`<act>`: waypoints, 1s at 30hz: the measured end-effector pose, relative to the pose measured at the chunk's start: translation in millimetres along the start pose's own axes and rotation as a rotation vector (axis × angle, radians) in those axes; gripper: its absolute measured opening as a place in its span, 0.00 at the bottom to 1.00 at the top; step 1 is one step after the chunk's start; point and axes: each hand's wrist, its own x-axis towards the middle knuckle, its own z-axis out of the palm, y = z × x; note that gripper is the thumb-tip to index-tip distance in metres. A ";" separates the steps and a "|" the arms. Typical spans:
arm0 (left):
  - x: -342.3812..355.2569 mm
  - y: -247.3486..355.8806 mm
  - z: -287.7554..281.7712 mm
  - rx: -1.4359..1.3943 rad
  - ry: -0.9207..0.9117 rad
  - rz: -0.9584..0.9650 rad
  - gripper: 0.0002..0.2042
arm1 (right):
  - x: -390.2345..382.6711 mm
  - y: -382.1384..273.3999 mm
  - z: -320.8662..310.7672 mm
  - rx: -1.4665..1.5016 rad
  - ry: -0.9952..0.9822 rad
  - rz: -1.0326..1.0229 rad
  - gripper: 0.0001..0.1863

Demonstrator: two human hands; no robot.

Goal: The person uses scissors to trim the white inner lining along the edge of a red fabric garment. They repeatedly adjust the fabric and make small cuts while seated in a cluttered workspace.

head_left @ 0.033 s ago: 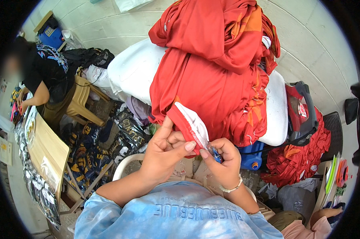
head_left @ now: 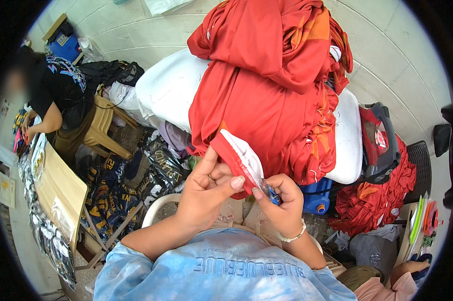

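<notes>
My left hand [head_left: 201, 198] pinches the edge of a red fabric piece [head_left: 231, 158] with a white inner side, thumb in front and fingers behind. Close against its lower end, my right hand [head_left: 282, 203] is closed round a small blue-handled tool that looks like thread snips [head_left: 273, 195]. Most of that tool is hidden by my fingers, and a greyish tip shows beside the fabric. Just beyond both hands, a big heap of red garments [head_left: 261, 110] with orange patches lies over a white table [head_left: 166, 85].
A person [head_left: 61, 95] works at the left near a tan plastic chair [head_left: 103, 133] and a wooden board [head_left: 61, 185]. Dark plastic-wrapped garments [head_left: 108, 195] cover the floor there. To the right lie more red garments [head_left: 367, 205], beside a blue container [head_left: 316, 198]. Another person's arm [head_left: 404, 271] shows lower right.
</notes>
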 end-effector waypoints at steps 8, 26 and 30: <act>2.2 1.4 1.7 -0.028 0.048 -0.012 0.36 | -2.4 -2.3 -5.2 -0.015 -0.016 -0.064 0.12; 4.6 0.1 0.7 0.059 -0.007 0.032 0.32 | 1.2 0.7 -1.0 -0.190 0.072 -0.198 0.15; 3.7 -1.1 0.8 0.044 0.011 0.020 0.31 | 2.3 2.3 -1.7 -0.208 0.070 -0.216 0.14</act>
